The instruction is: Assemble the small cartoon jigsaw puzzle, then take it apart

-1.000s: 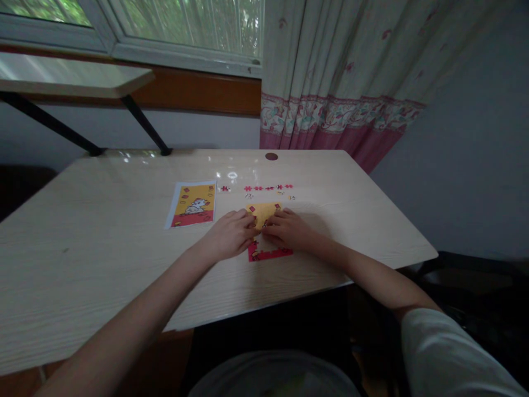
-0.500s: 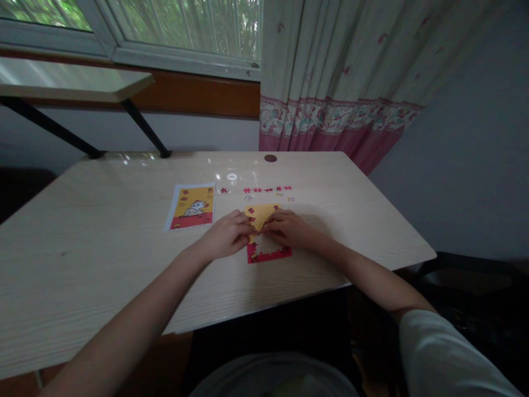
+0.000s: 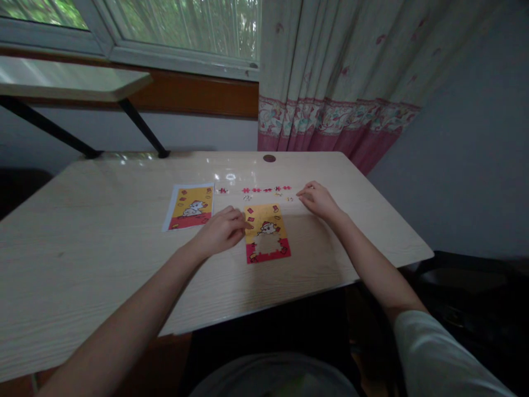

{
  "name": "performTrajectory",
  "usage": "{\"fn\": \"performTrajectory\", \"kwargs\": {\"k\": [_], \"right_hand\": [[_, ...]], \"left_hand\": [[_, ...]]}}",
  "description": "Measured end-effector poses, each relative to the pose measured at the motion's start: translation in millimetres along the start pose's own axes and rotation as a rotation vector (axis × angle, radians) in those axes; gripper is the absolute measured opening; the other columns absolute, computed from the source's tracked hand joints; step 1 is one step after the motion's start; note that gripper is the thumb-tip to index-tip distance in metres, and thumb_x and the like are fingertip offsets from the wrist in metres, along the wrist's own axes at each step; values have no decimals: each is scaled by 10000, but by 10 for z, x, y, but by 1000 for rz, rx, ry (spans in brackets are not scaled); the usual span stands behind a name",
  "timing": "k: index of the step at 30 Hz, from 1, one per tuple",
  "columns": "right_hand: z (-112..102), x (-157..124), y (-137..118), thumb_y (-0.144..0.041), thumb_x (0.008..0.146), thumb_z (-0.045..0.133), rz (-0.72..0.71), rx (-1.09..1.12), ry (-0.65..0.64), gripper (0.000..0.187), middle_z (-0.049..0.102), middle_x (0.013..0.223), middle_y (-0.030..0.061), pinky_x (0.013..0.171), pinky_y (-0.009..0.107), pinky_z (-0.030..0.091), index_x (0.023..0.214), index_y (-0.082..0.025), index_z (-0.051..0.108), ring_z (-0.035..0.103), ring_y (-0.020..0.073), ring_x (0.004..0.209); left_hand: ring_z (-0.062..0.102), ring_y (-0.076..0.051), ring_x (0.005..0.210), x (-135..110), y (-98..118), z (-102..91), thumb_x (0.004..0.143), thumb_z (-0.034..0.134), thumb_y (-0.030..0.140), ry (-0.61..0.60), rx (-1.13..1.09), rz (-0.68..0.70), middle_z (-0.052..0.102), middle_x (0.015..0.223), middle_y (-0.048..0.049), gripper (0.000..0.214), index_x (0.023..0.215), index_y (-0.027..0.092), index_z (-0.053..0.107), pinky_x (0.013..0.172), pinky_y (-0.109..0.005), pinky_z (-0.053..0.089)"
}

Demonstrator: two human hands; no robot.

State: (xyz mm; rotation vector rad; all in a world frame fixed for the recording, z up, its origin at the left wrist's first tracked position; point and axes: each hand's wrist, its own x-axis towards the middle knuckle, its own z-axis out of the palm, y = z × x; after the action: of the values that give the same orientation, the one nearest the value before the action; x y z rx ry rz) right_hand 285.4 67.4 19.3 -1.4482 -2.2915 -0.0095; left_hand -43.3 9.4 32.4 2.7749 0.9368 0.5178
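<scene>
A partly assembled jigsaw puzzle [image 3: 262, 215] lies before me, yellow above and red below, with a white cartoon animal's head and a bare gap in its lower middle. My left hand [image 3: 225, 231] rests at its left edge, fingers bent together, fingertips on the border. Beyond the puzzle's upper right corner is my right hand [image 3: 317, 199], holding nothing that I can see, thumb and index slightly apart. Its fingertips are just right of a small yellow-white jigsaw piece [image 3: 290, 199]. Red jigsaw pieces [image 3: 257, 190] form a row behind the puzzle.
A printed reference picture [image 3: 192, 207] lies left of the puzzle on the pale wooden table [image 3: 111, 248]. A dark round disc [image 3: 269, 158] is near the back edge. At the back left stands a raised shelf [image 3: 78, 80] on black legs; a curtain [image 3: 330, 82] hangs behind.
My right hand has moved from the puzzle's middle up and right to the loose pieces, uncovering the animal's head. My left hand has drawn slightly left to the puzzle's edge.
</scene>
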Motion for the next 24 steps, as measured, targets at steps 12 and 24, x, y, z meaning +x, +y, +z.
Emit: {"fn": "performTrajectory", "kwargs": {"k": [12,24], "right_hand": [[135,30,-88,-334,811,604,-11,67,-65,186,599,903,70,830,322,403,883,-199,708,544,196,864],[127,37,-96,-231,759,632,10,241,-135,91,570,825,46,781,293,369,819,-172,599,511,176,817]], "left_hand": [[463,-209,826,11,8,8,798,436,138,-8,7,0,572,820,-74,278,935,163,676,704,-324,416],[470,-211,829,7,5,23,802,437,145,3,16,-1,584,826,-73,259,923,160,666,713,-326,416]]}}
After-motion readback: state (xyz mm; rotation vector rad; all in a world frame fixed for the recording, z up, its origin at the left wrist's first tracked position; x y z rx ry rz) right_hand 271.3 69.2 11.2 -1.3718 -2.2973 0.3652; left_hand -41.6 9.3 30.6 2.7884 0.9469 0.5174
